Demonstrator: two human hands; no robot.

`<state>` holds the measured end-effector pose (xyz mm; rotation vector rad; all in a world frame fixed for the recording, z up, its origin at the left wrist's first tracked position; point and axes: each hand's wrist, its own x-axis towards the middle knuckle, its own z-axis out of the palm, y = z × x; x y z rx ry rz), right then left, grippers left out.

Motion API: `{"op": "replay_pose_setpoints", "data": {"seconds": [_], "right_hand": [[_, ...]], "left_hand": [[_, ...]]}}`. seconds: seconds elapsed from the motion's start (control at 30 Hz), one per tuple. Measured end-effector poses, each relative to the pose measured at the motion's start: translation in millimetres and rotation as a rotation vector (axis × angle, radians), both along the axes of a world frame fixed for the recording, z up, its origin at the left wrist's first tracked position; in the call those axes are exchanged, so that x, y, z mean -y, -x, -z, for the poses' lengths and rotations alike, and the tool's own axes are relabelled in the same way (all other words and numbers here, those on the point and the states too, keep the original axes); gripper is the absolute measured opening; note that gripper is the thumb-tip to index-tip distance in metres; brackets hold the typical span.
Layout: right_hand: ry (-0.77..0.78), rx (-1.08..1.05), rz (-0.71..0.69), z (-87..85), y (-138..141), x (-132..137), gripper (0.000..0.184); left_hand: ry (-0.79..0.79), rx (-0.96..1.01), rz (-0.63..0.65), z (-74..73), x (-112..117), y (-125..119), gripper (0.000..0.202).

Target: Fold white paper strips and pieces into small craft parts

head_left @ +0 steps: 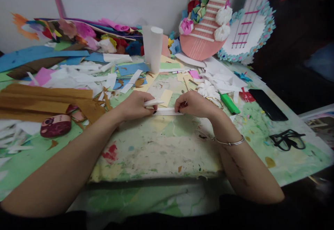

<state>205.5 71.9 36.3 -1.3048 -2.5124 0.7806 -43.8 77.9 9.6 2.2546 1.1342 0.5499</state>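
A narrow white paper strip lies level across the board in front of me, folded lengthwise as far as I can see. My left hand is closed, its fingertips at the strip's left end. Between its thumb and fingers it also grips a slim white pointed object, whose kind I cannot make out. At the strip's other end, my right hand pinches it with curled fingers. Just behind the strip is a small cream paper piece.
White paper scraps and brown crepe paper cover the left side. White paper rolls stand at the back, near a pink paper lute. A green marker, black phone and glasses lie right.
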Motion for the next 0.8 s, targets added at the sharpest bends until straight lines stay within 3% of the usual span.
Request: {"op": "replay_pose_setpoints", "data": {"seconds": [0.2,0.4,0.8], "right_hand": [[-0.008,0.030,0.006,-0.3,1.6,0.5,0.031],[-0.022,0.061,-0.043,-2.2,1.2,1.2,0.033],[-0.107,0.130,-0.146,-1.3,-1.4,1.3,0.022]], "left_hand": [[-0.112,0.135,0.130,-0.9,1.3,-2.4,0.017],[-0.166,-0.008,0.273,-0.1,4.3,-3.4,0.013],[-0.273,-0.058,0.257,4.0,0.6,-1.6,0.012]]}}
